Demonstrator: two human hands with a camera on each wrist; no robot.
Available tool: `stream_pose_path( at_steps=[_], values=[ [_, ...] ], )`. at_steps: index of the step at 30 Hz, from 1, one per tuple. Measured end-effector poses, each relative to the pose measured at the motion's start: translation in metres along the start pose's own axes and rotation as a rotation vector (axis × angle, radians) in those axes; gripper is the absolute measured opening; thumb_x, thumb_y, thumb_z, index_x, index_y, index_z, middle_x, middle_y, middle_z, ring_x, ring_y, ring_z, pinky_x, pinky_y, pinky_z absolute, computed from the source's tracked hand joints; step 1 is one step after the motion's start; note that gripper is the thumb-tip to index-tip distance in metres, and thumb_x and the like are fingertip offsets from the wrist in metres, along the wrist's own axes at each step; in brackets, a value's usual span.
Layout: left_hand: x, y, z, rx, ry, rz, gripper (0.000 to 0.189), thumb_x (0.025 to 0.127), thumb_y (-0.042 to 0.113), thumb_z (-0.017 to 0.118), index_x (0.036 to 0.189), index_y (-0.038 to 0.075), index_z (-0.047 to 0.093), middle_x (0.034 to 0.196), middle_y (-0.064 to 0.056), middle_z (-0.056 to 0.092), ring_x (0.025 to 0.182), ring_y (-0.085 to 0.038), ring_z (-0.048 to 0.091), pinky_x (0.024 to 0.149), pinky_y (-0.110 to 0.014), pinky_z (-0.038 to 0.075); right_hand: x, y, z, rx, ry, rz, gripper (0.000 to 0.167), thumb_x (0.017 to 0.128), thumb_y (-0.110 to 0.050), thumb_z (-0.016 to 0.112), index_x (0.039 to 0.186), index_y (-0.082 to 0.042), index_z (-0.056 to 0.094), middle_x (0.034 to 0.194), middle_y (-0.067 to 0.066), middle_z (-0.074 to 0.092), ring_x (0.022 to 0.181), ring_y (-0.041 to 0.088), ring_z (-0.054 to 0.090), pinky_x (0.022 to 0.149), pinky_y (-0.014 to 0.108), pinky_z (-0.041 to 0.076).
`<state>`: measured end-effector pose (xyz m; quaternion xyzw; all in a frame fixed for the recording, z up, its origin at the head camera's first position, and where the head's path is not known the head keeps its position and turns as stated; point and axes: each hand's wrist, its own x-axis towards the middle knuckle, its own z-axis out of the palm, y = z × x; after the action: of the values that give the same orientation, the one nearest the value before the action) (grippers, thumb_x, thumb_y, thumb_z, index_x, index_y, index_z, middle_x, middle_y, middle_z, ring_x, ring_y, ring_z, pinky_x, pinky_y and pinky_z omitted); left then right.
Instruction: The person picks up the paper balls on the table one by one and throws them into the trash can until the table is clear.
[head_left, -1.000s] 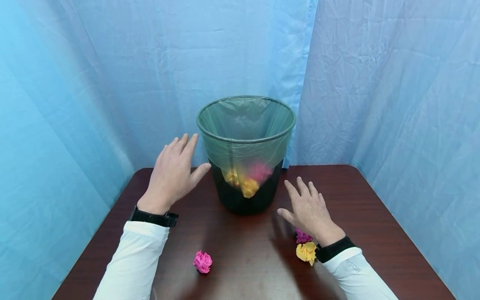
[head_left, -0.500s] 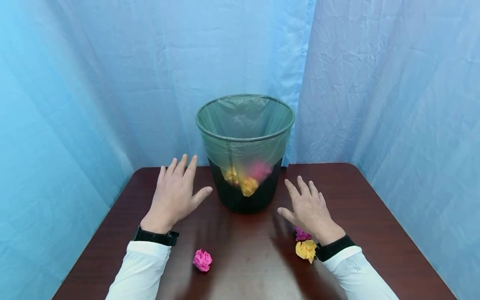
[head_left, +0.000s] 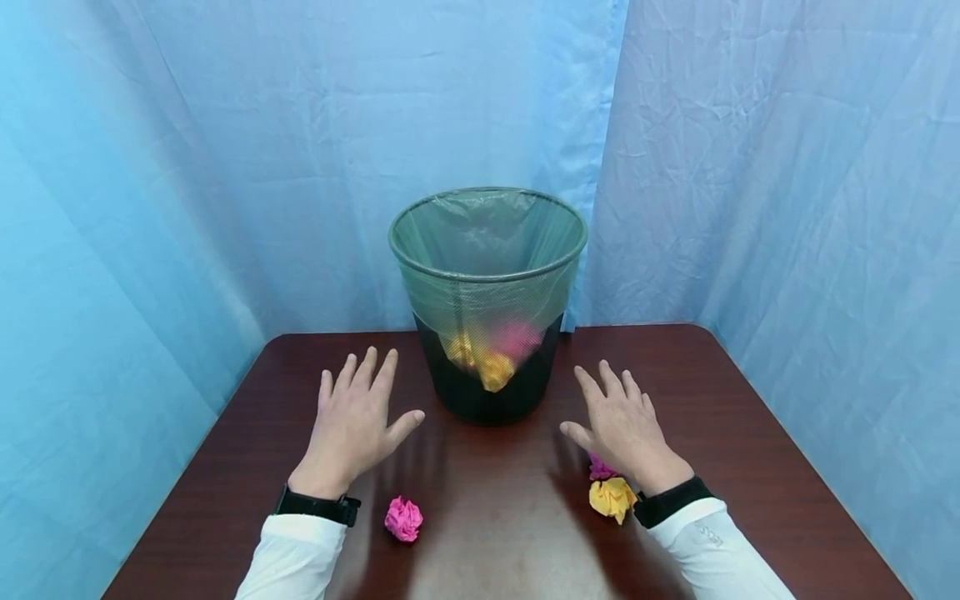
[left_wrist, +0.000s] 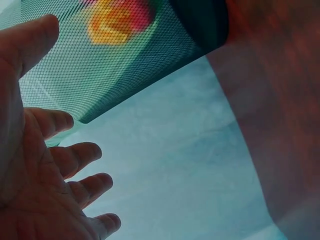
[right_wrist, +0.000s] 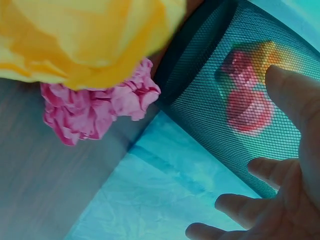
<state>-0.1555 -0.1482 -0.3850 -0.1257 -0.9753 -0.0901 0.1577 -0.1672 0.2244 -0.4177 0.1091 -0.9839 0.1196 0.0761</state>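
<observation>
Fingers spread and holding nothing, my left hand (head_left: pixel 350 429) is in front and to the left of the mesh waste bin (head_left: pixel 487 367). A pink crumpled paper ball (head_left: pixel 403 519) lies on the table to the right of the left wrist. My right hand (head_left: pixel 624 429), also empty with its fingers apart, is to the right of the bin. Close by its wrist lie a yellow crumpled paper ball (head_left: pixel 612 498) and a magenta one (head_left: pixel 601 467), partly hidden in the head view. In the right wrist view the yellow ball (right_wrist: pixel 95 40) overlaps the magenta ball (right_wrist: pixel 95 107).
The bin has a translucent green liner (head_left: pixel 487 225) folded over its rim. Yellow and pink paper balls (head_left: pixel 497 368) show through its mesh. Blue curtains (head_left: pixel 315 150) stand behind and at both sides of the dark brown table (head_left: pixel 480 567).
My left hand has moved back and down, away from the bin's rim. The right hand has stayed nearly in place. The paper balls have not visibly moved on the table.
</observation>
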Motion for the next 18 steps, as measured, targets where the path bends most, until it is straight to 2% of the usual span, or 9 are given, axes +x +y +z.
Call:
stream_pose_path(
  at_steps=[18],
  values=[
    [-0.021,0.003,0.033,-0.005,-0.032,-0.023,0.094,0.088,0.060,0.074,0.161,0.010,0.041,0.161,-0.025,0.042,0.150,-0.052,0.035,0.117,-0.077,0.021,-0.014,0.008,0.021,0.005,-0.044,0.022,0.087,0.091,-0.043,0.079,0.160,-0.007,0.039,0.162,0.034,0.034,0.141,0.063,0.036,0.108,0.076,0.036]
  ],
)
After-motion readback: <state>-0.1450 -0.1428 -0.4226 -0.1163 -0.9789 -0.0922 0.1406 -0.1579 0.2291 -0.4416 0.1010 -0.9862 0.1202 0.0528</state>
